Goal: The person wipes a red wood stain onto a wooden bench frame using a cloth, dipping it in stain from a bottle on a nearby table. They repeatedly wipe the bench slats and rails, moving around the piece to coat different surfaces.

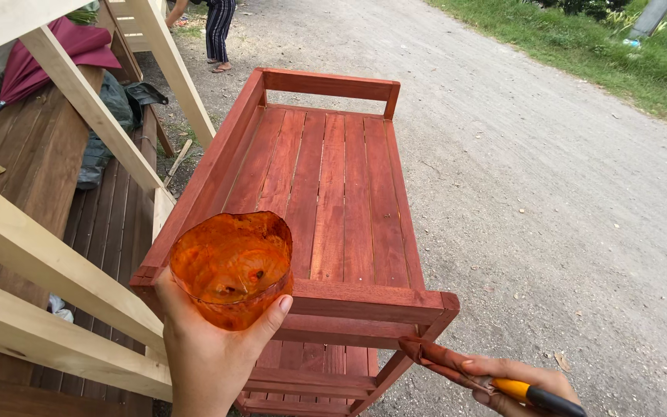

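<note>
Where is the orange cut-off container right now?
The orange container sits in the left hand, lower left of the head view, before the red-stained slatted rack's near-left corner.

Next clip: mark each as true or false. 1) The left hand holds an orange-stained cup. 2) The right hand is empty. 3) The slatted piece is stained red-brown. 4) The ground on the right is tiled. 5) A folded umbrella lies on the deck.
1) True: the left hand holds the cup.
2) False: the right hand grips a brush handle with a stained cloth.
3) True: the slatted piece.
4) False: it is a dirt road beside grass.
5) True: the umbrella, top left.
</note>
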